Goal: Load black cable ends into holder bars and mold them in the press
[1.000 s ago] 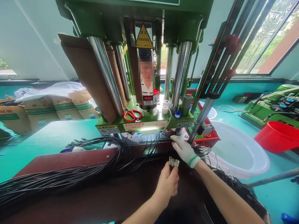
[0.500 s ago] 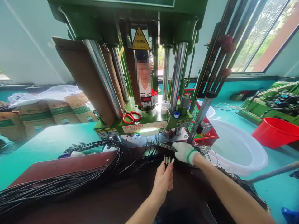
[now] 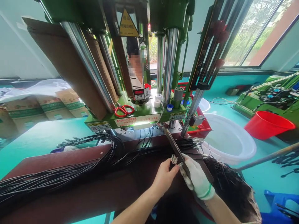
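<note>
My bare left hand [image 3: 164, 175] is closed around several small metal-tipped connectors [image 3: 174, 159], their silvery ends poking up past the thumb. In a white glove with a green cuff, my right hand [image 3: 197, 177] grips a long dark metal bar [image 3: 173, 141]. The bar slants away toward the green press [image 3: 149, 117], its far end near the metal plate under the press's front edge. The left fingertips and connectors are right beside the bar; whether they touch it I cannot tell. Black cables [image 3: 140, 153] run across the brown table behind both hands.
Red-handled scissors [image 3: 123, 110] and white spools [image 3: 157, 103] lie on the press ledge. A thick cable bundle [image 3: 58, 177] spreads leftward over the table [image 3: 93, 199]. At right stand a white tub [image 3: 251, 146], a red bucket [image 3: 268, 126] and a sack of dark pieces [image 3: 226, 177].
My right hand has drawn the bar back toward me, turning it to point at the press. My left hand, still holding the connectors, has come close beside it. The view has shifted slightly.
</note>
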A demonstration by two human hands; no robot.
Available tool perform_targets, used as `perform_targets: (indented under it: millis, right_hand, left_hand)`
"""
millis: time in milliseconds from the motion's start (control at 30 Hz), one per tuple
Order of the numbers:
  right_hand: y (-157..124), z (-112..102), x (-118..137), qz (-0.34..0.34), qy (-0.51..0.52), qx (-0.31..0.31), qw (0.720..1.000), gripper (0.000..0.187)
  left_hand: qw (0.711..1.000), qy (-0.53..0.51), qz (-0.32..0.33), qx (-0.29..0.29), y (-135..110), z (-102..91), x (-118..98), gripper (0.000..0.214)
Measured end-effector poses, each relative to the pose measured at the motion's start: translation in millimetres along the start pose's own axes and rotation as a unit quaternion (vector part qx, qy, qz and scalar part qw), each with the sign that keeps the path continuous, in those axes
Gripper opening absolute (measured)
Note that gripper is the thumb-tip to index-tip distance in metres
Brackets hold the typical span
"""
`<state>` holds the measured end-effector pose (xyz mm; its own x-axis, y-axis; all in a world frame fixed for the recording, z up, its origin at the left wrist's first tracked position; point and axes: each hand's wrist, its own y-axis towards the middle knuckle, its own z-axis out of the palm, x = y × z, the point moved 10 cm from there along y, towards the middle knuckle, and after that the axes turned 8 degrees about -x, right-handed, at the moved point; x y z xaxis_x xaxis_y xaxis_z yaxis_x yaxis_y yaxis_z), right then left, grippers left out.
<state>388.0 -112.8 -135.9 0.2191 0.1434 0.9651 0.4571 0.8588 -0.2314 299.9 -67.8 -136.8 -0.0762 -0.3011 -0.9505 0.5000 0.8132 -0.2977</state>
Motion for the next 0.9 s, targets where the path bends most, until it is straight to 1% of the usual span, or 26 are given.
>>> perform_targets:
  millis: [167, 267, 333, 500, 600, 667, 800, 900]
  right_hand:
    - [-0.1, -9.2, -0.3, -0.037, -0.001, -0.051, 0.998, 0.054]
    - [-1.4, -10.8, 0.3, -0.049, 0.010, -0.051, 0.997, 0.055]
    - [-2.0, -11.3, 1.1, -0.050, 0.018, -0.050, 0.997, 0.054]
    - [-3.2, -10.6, 1.9, -0.029, 0.018, -0.058, 0.998, 0.055]
    - [-4.4, -10.0, 3.9, -0.030, 0.020, -0.066, 0.997, 0.057]
    - [-5.2, -10.5, 4.3, -0.029, 0.019, -0.073, 0.997, 0.058]
    - [-6.4, -10.8, 3.6, -0.018, 0.027, -0.082, 0.996, 0.059]
    - [-6.4, -10.4, 3.7, -0.015, 0.029, -0.083, 0.996, 0.057]
  left_hand:
    - [0.998, 0.028, 0.053, -0.002, -3.2, -1.2, -14.5, 0.020]
    - [0.992, 0.061, 0.107, 0.009, -5.4, 1.8, -23.0, 0.018]
    - [0.989, 0.073, 0.130, 0.016, -6.0, 3.6, -25.2, 0.019]
    - [0.989, 0.086, 0.120, 0.006, -5.2, 1.1, -22.6, 0.021]
    - [0.988, 0.092, 0.127, 0.004, -5.7, 0.2, -25.0, 0.020]
    - [0.989, 0.084, 0.123, -0.005, -4.7, -1.7, -24.8, 0.018]
    - [0.995, 0.051, 0.089, -0.011, -1.8, -3.2, -19.2, 0.015]
    - [0.995, 0.043, 0.093, -0.004, -2.1, -1.7, -19.9, 0.015]
